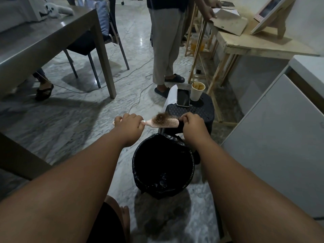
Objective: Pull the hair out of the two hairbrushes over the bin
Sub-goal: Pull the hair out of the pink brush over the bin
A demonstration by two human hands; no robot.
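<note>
Grey table (pixel 43 41): far left, with a chair (pixel 98 42) tucked behind it.

Left hand (pixel 130 125): fingers were curled tight round the handle of the hairbrush (pixel 164 122).

Hairbrush: pink, held level between both hands with its bristles facing up, just above the far rim of the bin (pixel 163 165).

Clump of hair (pixel 160 116): brown, caught in the bristles at the handle end of the brush head.

Right hand (pixel 192 126): fingers were curled over the tip of the brush head, gripping it.

Bin: black, lined with a black bag, on the marble floor between the two forearms.

Stool (pixel 198 111): black, just behind the bin, carrying a phone (pixel 183 97) and beside it a paper cup (pixel 197 92).

Standing person (pixel 164 41): behind the stool, in light trousers and dark slippers.

Wooden table (pixel 254 42): far right, upper part.

White cabinet (pixel 280 137): right edge.
</note>
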